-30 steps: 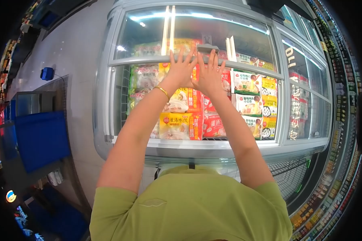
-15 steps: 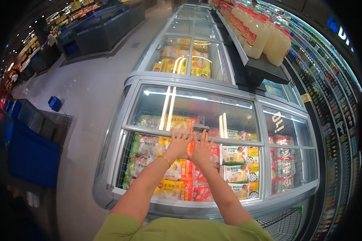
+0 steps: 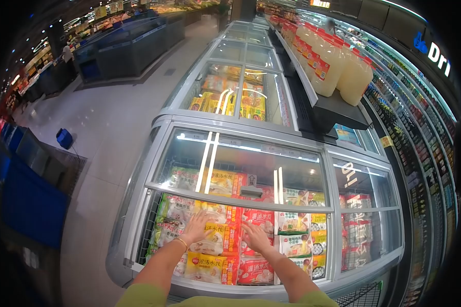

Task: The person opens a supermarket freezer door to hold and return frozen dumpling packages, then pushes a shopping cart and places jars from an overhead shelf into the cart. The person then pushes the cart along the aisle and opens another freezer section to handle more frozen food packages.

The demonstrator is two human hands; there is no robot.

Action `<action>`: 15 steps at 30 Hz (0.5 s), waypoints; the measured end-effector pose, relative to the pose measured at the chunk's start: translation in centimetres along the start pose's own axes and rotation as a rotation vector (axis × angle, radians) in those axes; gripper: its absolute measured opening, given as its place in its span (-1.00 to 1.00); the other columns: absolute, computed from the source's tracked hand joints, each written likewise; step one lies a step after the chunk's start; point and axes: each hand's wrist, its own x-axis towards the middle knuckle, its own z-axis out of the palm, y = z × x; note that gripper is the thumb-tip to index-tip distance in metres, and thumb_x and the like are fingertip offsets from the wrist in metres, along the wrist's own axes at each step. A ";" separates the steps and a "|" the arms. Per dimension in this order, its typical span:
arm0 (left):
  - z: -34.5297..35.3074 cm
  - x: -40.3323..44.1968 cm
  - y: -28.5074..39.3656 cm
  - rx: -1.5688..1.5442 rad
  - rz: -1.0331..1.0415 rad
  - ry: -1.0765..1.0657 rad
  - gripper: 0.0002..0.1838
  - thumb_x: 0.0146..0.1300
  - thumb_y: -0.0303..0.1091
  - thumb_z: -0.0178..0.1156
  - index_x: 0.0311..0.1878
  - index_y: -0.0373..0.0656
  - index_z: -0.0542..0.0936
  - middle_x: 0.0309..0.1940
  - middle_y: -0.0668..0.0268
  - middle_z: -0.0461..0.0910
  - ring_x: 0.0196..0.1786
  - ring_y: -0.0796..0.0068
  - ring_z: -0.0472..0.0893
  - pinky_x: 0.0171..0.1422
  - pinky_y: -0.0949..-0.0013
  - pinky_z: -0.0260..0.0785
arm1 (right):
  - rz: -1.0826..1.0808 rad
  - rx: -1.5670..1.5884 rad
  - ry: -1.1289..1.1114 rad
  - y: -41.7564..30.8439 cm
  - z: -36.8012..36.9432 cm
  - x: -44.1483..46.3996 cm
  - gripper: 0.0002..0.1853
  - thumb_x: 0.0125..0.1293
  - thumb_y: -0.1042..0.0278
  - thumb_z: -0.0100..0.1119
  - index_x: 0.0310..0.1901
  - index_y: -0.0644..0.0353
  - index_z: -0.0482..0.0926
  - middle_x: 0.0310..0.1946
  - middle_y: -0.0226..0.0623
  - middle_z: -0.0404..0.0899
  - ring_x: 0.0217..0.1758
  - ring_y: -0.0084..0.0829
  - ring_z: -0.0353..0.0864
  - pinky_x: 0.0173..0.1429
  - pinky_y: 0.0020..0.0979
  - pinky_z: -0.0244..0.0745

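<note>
My left hand (image 3: 195,228), a gold bangle at its wrist, spreads its fingers over yellow bags of frozen dumplings (image 3: 206,263). To its right, my right hand (image 3: 256,237) is open above red dumpling bags (image 3: 258,271), its fingers slightly bent. I cannot tell whether either hand touches the bags. Both are in the near part of a chest freezer (image 3: 115,240), nearer to me than the sliding glass lid (image 3: 297,176) and its grey handle (image 3: 251,192). White and green bags (image 3: 295,246) lie right of my right hand.
A second glass-topped section (image 3: 366,225) adjoins on the right, with red and white bags. Large jugs with red caps (image 3: 328,66) stand on a shelf beyond. More freezers (image 3: 241,92) run ahead; tiled aisle floor (image 3: 102,133) lies left. A wire cart (image 3: 361,295) is at bottom right.
Both hands have left the lid's handle area, come back toward me and moved apart over the bags. My view has tilted up a little. The lid looks unmoved.
</note>
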 end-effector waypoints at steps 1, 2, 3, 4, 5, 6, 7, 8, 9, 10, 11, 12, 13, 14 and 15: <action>0.2 0.6 -0.8 -0.058 -0.330 -0.001 -0.23 0.25 0.15 0.12 0.42 -0.07 0.22 0.46 -0.02 0.10 0.51 0.11 0.09 0.59 0.03 -0.17 | 0.273 0.099 -0.011 0.9 0.5 0.8 -0.32 0.25 0.03 0.23 0.36 0.06 0.27 0.24 -0.06 0.40 0.24 -0.13 0.45 0.34 -0.06 0.26; 0.6 1.1 -1.6 -0.116 -0.661 -0.011 -0.21 0.24 0.14 0.13 0.43 -0.08 0.20 0.44 -0.03 0.14 0.49 0.08 0.14 0.57 0.05 -0.11 | 0.550 0.197 -0.028 1.6 1.2 1.6 -0.30 0.24 0.01 0.25 0.35 0.08 0.27 0.16 -0.05 0.50 0.17 -0.09 0.51 0.29 -0.08 0.33; 0.4 1.9 -2.4 -0.125 -0.669 -0.025 -0.21 0.24 0.14 0.13 0.43 -0.08 0.20 0.44 -0.03 0.14 0.49 0.08 0.14 0.57 0.05 -0.11 | 0.554 0.203 -0.045 2.4 1.7 2.7 -0.30 0.24 0.01 0.25 0.35 0.08 0.27 0.16 -0.05 0.50 0.17 -0.09 0.51 0.29 -0.08 0.33; 0.0 2.9 -3.3 -0.345 -0.834 -0.004 -0.17 0.21 0.15 0.15 0.44 -0.12 0.18 0.41 -0.05 0.18 0.46 0.02 0.19 0.55 0.07 -0.04 | 0.751 0.317 -0.065 3.1 2.2 4.2 -0.28 0.23 -0.01 0.26 0.34 0.11 0.28 0.10 -0.02 0.54 0.12 -0.07 0.55 0.25 -0.11 0.37; -0.1 3.4 -4.0 -0.566 -1.004 0.006 -0.12 0.18 0.15 0.17 0.44 -0.15 0.15 0.39 -0.07 0.23 0.42 -0.04 0.24 0.52 0.09 0.03 | 0.957 0.432 -0.096 3.8 2.9 5.0 -0.26 0.21 -0.03 0.27 0.34 0.15 0.28 0.04 0.01 0.57 0.07 -0.06 0.59 0.21 -0.15 0.42; 1.2 4.0 -5.5 -0.568 -1.020 -0.002 -0.11 0.17 0.16 0.16 0.43 -0.21 0.16 0.36 -0.10 0.26 0.41 -0.07 0.26 0.49 0.09 0.09 | 0.999 0.537 -0.147 4.8 4.2 5.9 -0.25 0.21 -0.05 0.27 0.34 0.17 0.28 0.04 0.04 0.57 0.09 -0.08 0.59 0.20 -0.18 0.42; 3.3 4.6 -7.2 -0.571 -1.042 -0.020 -0.09 0.16 0.18 0.16 0.42 -0.26 0.16 0.33 -0.14 0.29 0.39 -0.10 0.28 0.47 0.10 0.14 | 1.047 0.644 -0.205 6.3 6.8 6.3 -0.24 0.21 -0.06 0.27 0.33 0.20 0.27 0.04 0.06 0.57 0.11 -0.10 0.58 0.20 -0.21 0.43; 5.3 4.9 -8.6 -0.646 -1.139 0.012 -0.07 0.15 0.23 0.14 0.38 -0.34 0.18 0.32 -0.21 0.28 0.43 -0.08 0.22 0.49 0.08 0.08 | 0.980 0.634 -0.103 8.0 11.8 5.6 -0.41 0.23 -0.08 0.20 0.17 0.18 0.48 -0.04 0.01 0.62 0.09 0.05 0.56 0.16 -0.12 0.44; 6.8 4.8 -9.3 -0.741 -0.998 0.085 -0.20 0.22 0.15 0.13 0.29 -0.35 0.27 0.16 -0.16 0.42 0.21 0.03 0.45 0.21 0.17 0.32 | 0.876 0.626 -0.117 8.1 12.3 6.3 -0.29 0.21 -0.07 0.27 0.28 0.21 0.37 0.10 0.12 0.53 0.16 -0.05 0.55 0.21 -0.24 0.41; 8.8 4.5 -10.4 -0.834 -0.859 0.159 -0.33 0.28 0.08 0.12 0.19 -0.36 0.36 0.00 -0.11 0.57 -0.01 0.14 0.67 -0.07 0.26 0.56 | 0.835 0.685 -0.123 6.8 10.1 7.5 -0.39 0.23 -0.06 0.24 0.18 0.22 0.48 0.11 0.09 0.53 0.18 -0.02 0.52 0.21 -0.25 0.41; 11.3 4.7 -12.4 -0.606 -0.569 0.111 -0.54 0.37 -0.03 0.07 0.03 -0.30 0.47 -0.44 0.18 0.62 -0.50 0.40 0.64 -0.43 0.48 0.50 | 0.714 0.625 -0.035 7.7 13.7 7.2 -0.46 0.30 -0.04 0.17 0.14 0.23 0.52 0.10 0.04 0.55 0.21 -0.05 0.51 0.22 -0.25 0.40; 11.7 2.3 -11.1 -0.617 -0.600 0.058 -0.54 0.37 -0.03 0.07 0.03 -0.30 0.47 -0.44 0.18 0.62 -0.50 0.40 0.64 -0.43 0.48 0.50 | 0.617 0.697 -0.099 7.6 13.2 8.0 -0.52 0.34 0.04 0.14 0.13 0.24 0.52 0.09 0.01 0.56 0.20 -0.07 0.51 0.22 -0.24 0.40; 11.2 3.0 -10.8 -0.672 -0.660 0.002 -0.55 0.37 -0.03 0.07 0.02 -0.29 0.48 -0.44 0.19 0.62 -0.50 0.41 0.63 -0.42 0.48 0.51 | 0.617 0.593 -0.141 8.8 16.1 8.0 -0.57 0.33 0.07 0.16 0.09 0.22 0.55 0.06 -0.05 0.58 0.17 -0.12 0.52 0.20 -0.22 0.40; 10.5 3.0 -10.9 -0.724 -0.715 -0.040 -0.56 0.37 -0.03 0.07 0.01 -0.29 0.48 -0.44 0.19 0.61 -0.50 0.41 0.63 -0.41 0.47 0.51 | 0.604 0.481 -0.174 9.7 19.0 7.4 -0.61 0.33 0.11 0.19 0.05 0.20 0.58 0.03 -0.11 0.60 0.13 -0.16 0.54 0.18 -0.20 0.41; 9.8 3.5 -10.8 -0.773 -0.762 -0.070 -0.57 0.37 -0.04 0.08 -0.01 -0.28 0.49 -0.44 0.20 0.61 -0.50 0.42 0.62 -0.40 0.47 0.51 | 0.613 0.492 -0.187 9.1 19.6 7.1 -0.61 0.33 0.11 0.19 0.05 0.20 0.58 0.03 -0.11 0.60 0.13 -0.16 0.54 0.18 -0.20 0.41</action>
